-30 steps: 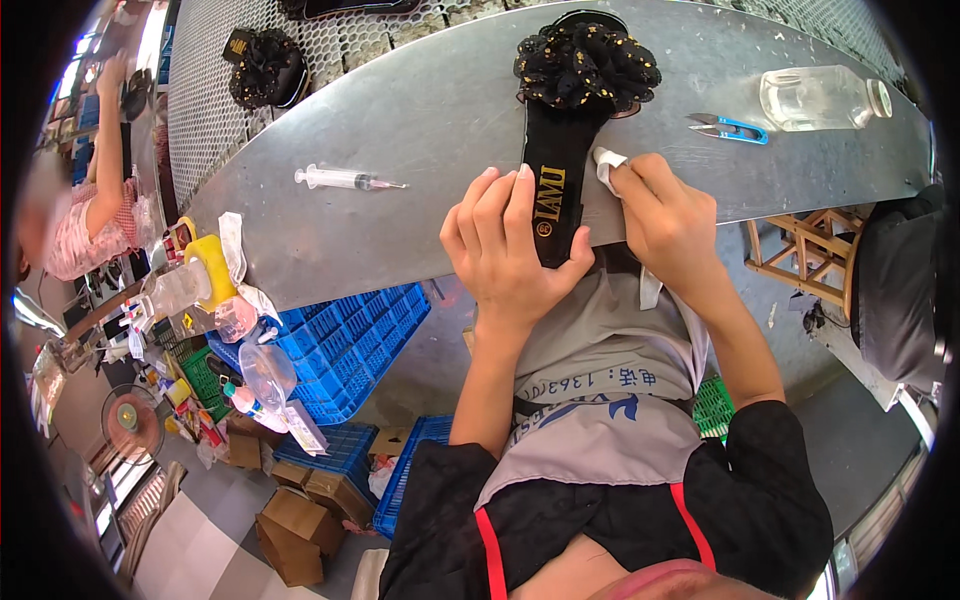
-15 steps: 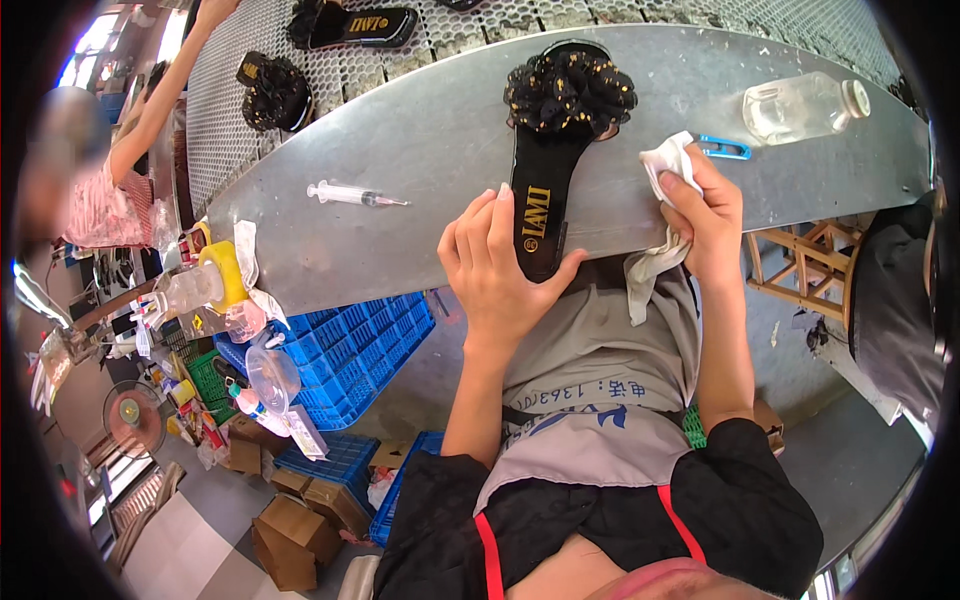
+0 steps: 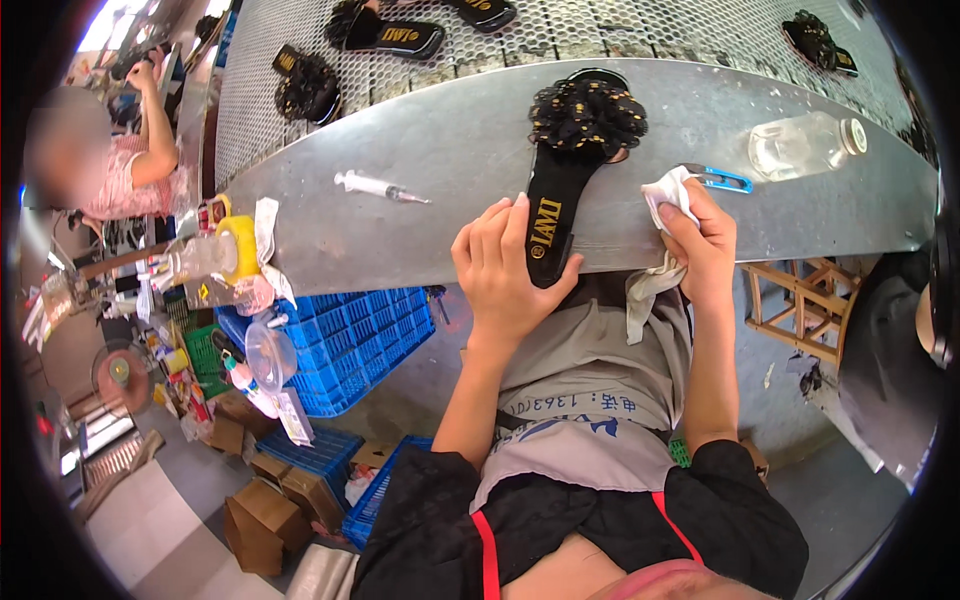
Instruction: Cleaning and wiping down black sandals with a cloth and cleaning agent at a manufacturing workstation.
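So the left hand [image 3: 505, 275] is clamped around the heel end of a flat black slide sandal with a fuzzy black pom-pom top dotted with gold beads [image 3: 565, 180], fingers on one edge and thumb on the other, pinning it to the curved grey metal surface [image 3: 440, 150] with the heel poking off the near edge. The right hand [image 3: 700, 245] is closed around a scrunched white cloth [image 3: 665, 195], just beside the sandal and not touching it. I'd guess the sandal is light, with a stiff-ish smooth sole that could slide on bare metal, so the heel is the sane place to grab; the fluffy toe looks soft and easy to crush or snag. Nearby there's a clear plastic syringe [image 3: 382, 187], a blue-handled tool [image 3: 722, 179] peeking out behind the cloth, and a clear glass bottle lying on its side [image 3: 805, 145]. More black sandals sit on the perforated mesh [image 3: 640, 30] behind.
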Tool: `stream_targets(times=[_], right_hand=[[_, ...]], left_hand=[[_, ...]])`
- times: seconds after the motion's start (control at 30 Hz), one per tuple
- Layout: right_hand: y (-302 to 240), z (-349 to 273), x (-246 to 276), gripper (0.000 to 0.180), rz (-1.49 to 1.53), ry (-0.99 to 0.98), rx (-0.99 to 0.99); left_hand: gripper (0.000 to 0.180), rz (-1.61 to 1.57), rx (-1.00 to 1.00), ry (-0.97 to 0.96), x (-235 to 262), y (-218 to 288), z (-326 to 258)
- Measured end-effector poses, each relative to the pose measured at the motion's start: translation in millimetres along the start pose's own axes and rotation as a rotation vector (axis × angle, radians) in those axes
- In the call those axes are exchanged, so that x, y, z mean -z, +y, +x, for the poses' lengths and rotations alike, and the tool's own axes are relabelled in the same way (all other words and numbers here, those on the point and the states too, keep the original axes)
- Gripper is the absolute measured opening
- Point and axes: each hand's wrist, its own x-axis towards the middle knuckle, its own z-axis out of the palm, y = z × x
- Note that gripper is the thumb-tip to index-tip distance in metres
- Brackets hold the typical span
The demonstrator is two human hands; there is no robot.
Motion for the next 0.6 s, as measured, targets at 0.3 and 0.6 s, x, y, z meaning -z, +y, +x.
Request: stream_targets(times=[0.3, 0.6], right_hand=[[1.9, 2.0, -11.3, 0.016, -0.218, 0.063, -0.056], [3.3, 2.0, -10.8, 0.016, -0.23, 0.082, -0.041]], left_hand=[[0.094, -0.071, 0.039, -0.007, 1.9, -2.5, -2.6], [0.084, -0.961, 0.621, 0.0, 31.1, 2.1, 6.2]])
